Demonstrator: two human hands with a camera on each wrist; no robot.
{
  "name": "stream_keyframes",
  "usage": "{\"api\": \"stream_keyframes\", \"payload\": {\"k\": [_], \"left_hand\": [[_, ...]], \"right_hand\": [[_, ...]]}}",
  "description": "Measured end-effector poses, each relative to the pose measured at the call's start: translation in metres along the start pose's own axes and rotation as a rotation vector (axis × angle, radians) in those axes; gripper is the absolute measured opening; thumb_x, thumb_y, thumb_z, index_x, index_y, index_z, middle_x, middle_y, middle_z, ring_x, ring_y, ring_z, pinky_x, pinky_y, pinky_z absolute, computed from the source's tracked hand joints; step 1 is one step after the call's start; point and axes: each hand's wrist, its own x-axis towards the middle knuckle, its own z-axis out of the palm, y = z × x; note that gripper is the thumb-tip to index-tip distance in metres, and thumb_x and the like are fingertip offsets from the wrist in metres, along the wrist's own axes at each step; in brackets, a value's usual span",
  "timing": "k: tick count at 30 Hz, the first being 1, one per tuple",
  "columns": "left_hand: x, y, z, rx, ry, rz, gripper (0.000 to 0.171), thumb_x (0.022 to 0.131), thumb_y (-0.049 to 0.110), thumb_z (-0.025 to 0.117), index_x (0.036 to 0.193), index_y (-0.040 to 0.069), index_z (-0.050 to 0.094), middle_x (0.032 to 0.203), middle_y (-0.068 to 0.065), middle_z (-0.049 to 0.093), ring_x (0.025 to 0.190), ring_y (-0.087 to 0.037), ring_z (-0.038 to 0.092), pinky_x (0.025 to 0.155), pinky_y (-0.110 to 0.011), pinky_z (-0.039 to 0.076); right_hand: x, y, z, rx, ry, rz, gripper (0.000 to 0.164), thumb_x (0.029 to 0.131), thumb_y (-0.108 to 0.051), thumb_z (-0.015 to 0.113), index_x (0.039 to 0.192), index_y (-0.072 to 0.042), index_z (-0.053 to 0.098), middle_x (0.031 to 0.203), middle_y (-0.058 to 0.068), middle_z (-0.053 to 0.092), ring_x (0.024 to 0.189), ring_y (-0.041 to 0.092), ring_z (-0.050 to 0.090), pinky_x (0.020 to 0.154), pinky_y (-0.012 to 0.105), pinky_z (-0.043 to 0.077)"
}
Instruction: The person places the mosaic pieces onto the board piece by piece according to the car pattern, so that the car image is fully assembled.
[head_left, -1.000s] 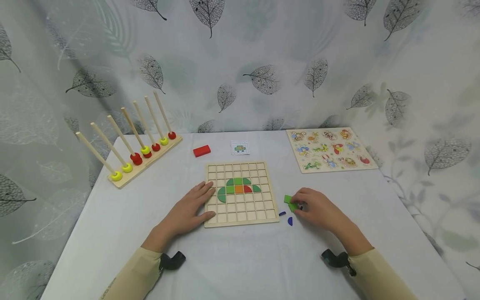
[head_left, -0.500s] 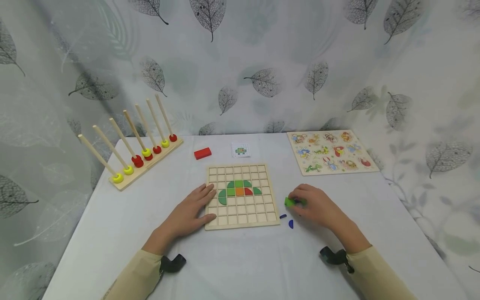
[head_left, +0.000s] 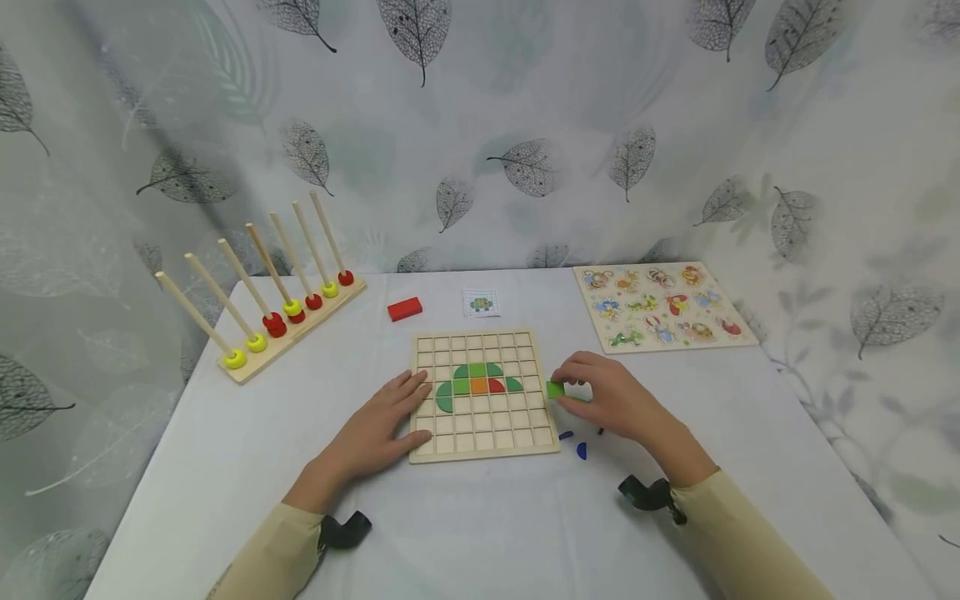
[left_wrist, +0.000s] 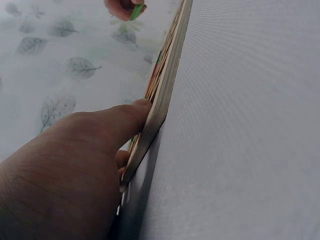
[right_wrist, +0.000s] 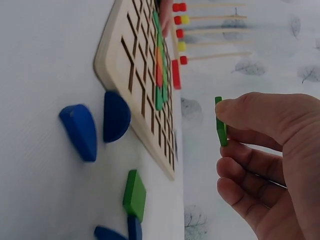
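Note:
My left hand (head_left: pixel 373 427) rests on the left edge of a wooden grid board (head_left: pixel 483 456), fingers spread over its rim. In the left wrist view its thumb (left_wrist: pixel 135 112) touches the board's side. Inset on the grid are dark green quarter-rounds (head_left: pixel 445 403), light green squares, an orange square (head_left: pixel 478 386) and a red quarter-round (head_left: pixel 497 386). At the board's right edge my right hand (head_left: pixel 611 393) pinches a green square tile (right_wrist: pixel 220 122) between thumb and index finger, raised above the table. Another green tile (right_wrist: pixel 134 195) lies on the table below it.
Blue half-round pieces (right_wrist: pixel 116 117) lie beside the board's right corner, with more blue bits near the green tile. Behind stand a peg rack (head_left: pixel 300 321) with red and yellow beads, a red block (head_left: pixel 405 309), a pattern card (head_left: pixel 481 303) and an insect puzzle board (head_left: pixel 663 306).
My right hand has picked up a green tile and moved left to the board's right edge. The left hand stays on the board.

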Motion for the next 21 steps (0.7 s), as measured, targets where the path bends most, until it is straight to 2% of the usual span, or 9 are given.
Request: {"api": "stream_keyframes", "payload": {"k": [5, 21], "left_hand": [[0.000, 0.000, 0.000, -0.005, -0.001, -0.004, 0.080, 0.103, 0.050, 0.070, 0.167, 0.010, 0.044, 0.177, -0.004, 0.031, 0.164, -0.031, 0.021, 0.127, -0.058, 0.029], [0.000, 0.002, -0.001, -0.012, -0.008, -0.020, 0.080, 0.103, 0.050, 0.070, 0.168, 0.011, 0.043, 0.177, -0.004, 0.031, 0.165, -0.031, 0.020, 0.127, -0.060, 0.028]], "right_hand": [[0.011, -0.007, 0.001, -0.008, -0.004, -0.012, 0.023, 0.090, -0.013, 0.090, 0.110, -0.016, 0.080, 0.109, -0.008, 0.069, 0.096, 0.015, 0.067, 0.082, 0.034, 0.061], [0.039, -0.030, 0.002, 0.050, -0.020, -0.071, 0.022, 0.092, -0.014, 0.089, 0.112, -0.013, 0.080, 0.110, -0.004, 0.070, 0.099, 0.025, 0.069, 0.084, 0.045, 0.062]]}}
